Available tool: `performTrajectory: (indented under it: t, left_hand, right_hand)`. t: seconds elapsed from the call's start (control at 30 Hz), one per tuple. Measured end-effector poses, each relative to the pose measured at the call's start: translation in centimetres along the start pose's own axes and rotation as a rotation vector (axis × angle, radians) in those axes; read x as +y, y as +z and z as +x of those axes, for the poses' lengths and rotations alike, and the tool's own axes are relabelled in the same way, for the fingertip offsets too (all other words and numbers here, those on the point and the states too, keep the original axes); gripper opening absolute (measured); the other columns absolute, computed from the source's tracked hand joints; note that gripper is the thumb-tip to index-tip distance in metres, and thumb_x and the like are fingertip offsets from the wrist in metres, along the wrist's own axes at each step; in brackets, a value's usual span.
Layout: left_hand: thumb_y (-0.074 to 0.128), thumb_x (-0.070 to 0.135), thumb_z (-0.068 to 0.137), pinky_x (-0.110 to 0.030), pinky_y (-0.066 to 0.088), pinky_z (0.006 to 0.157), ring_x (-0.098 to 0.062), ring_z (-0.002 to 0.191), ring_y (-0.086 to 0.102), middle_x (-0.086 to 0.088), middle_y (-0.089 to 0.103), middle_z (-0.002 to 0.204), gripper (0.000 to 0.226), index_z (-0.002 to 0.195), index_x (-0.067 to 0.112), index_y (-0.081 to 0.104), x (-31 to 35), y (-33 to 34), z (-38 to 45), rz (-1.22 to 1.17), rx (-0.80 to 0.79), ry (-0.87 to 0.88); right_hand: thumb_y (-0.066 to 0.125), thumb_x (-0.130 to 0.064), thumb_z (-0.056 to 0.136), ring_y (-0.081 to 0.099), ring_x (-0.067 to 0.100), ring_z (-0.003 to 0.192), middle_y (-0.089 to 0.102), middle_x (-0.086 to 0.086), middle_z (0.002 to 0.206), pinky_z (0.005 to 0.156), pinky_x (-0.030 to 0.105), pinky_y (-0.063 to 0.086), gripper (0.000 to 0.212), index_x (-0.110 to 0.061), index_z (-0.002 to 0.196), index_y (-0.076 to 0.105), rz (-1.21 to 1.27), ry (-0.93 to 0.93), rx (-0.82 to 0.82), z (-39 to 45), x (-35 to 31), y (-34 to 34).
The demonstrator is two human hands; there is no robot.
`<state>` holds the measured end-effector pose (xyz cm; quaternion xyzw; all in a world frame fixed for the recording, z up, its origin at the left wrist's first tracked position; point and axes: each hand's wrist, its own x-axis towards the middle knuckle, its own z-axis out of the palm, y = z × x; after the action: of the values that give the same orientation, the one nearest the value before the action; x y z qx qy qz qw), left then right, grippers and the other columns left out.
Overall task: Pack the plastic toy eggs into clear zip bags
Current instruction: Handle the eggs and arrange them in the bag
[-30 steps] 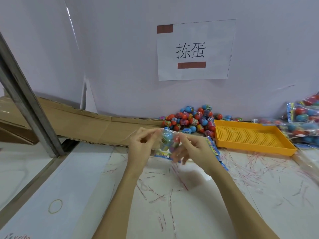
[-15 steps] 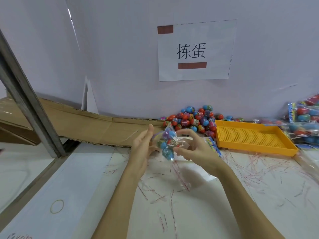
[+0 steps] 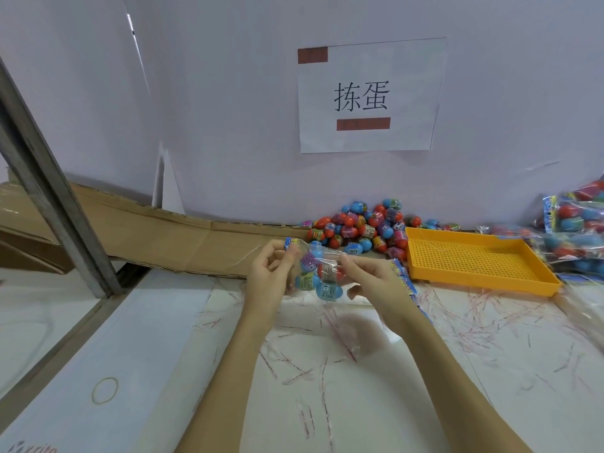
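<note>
Half a second after cradling it loosely, the left hand (image 3: 271,273) and right hand (image 3: 369,279) each had a grip pinched on the clear zip bag (image 3: 318,271) of eggs hanging between them above the tabletop (image 3: 359,387), probably sealing it.

Pale wall (image 3: 228,93), paper sign (image 3: 369,93), white table (image 3: 392,387), metal post (image 3: 49,197)

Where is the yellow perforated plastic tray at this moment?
In the head view, the yellow perforated plastic tray lies on the white table at right, just right of the pile of loose plastic toy eggs against the wall and beyond the right hand.
</note>
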<state>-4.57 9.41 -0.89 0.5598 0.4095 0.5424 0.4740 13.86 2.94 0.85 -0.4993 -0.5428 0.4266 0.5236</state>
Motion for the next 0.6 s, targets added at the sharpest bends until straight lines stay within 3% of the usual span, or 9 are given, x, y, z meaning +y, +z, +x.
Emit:
performTrajectory:
  t: [0.1, 0.2, 0.33, 0.5, 0.53, 0.6]
  left_hand:
    - [0.058, 0.041, 0.103, -0.023, 0.053, 0.047, -0.010, 0.073, 0.074, 0.009, 0.072, 0.085, 0.015, 0.101, 0.027, 0.063, -0.3, 0.4, -0.3, 0.147, 0.070, 0.147]
    - [0.059, 0.042, 0.103, -0.024, 0.054, 0.046, -0.014, 0.079, 0.076, 0.009, 0.073, 0.091, 0.011, 0.101, 0.031, 0.062, -0.4, 0.2, -0.4, 0.130, 0.124, 0.150]
    - [0.065, 0.038, 0.101, -0.027, 0.059, 0.060, -0.013, 0.081, 0.073, 0.010, 0.074, 0.087, 0.008, 0.095, 0.034, 0.067, -0.4, 0.0, -0.2, 0.158, 0.121, 0.213]
    - [0.066, 0.040, 0.097, -0.022, 0.055, 0.073, -0.009, 0.087, 0.070, 0.014, 0.073, 0.088, 0.008, 0.094, 0.034, 0.071, -0.6, -0.4, 0.2, 0.235, 0.047, 0.284]
    - [0.065, 0.043, 0.097, -0.025, 0.056, 0.075, -0.010, 0.089, 0.069, 0.013, 0.073, 0.089, 0.011, 0.095, 0.033, 0.071, -0.7, -0.4, 0.2, 0.239, 0.023, 0.283]
    - [0.061, 0.052, 0.095, -0.029, 0.055, 0.074, -0.010, 0.088, 0.069, 0.013, 0.073, 0.089, 0.022, 0.097, 0.034, 0.072, -0.8, -0.5, 0.1, 0.239, 0.010, 0.267]
  right_hand:
    - [0.058, -0.050, 0.097, 0.073, 0.017, 0.096, 0.076, -0.007, 0.108, 0.075, 0.029, 0.061, 0.024, -0.051, 0.118, 0.069, 0.026, 0.048, -0.124, -0.3, 0.1, 0.5]
    - [0.075, -0.034, 0.092, 0.076, 0.028, 0.094, 0.077, 0.004, 0.109, 0.076, 0.030, 0.061, 0.053, -0.049, 0.134, 0.047, 0.049, 0.154, -0.293, -0.4, 0.4, 0.3]
    - [0.078, -0.021, 0.090, 0.069, 0.020, 0.074, 0.076, 0.014, 0.093, 0.070, 0.026, 0.057, 0.047, -0.058, 0.114, 0.062, -0.002, 0.117, -0.347, -0.5, 0.0, -0.3]
    - [0.081, -0.034, 0.085, 0.068, 0.017, 0.072, 0.076, 0.013, 0.095, 0.068, 0.023, 0.055, 0.044, -0.064, 0.110, 0.060, 0.000, 0.181, -0.410, -0.3, 0.1, -1.2]
    - [0.080, -0.038, 0.085, 0.071, 0.018, 0.074, 0.077, 0.011, 0.097, 0.070, 0.022, 0.056, 0.038, -0.063, 0.108, 0.062, 0.001, 0.206, -0.423, -0.4, 0.1, -1.2]
    - [0.079, -0.047, 0.085, 0.074, 0.019, 0.080, 0.078, 0.007, 0.100, 0.071, 0.024, 0.059, 0.037, -0.042, 0.118, 0.063, 0.016, 0.261, -0.455, -0.5, 0.2, -1.2]
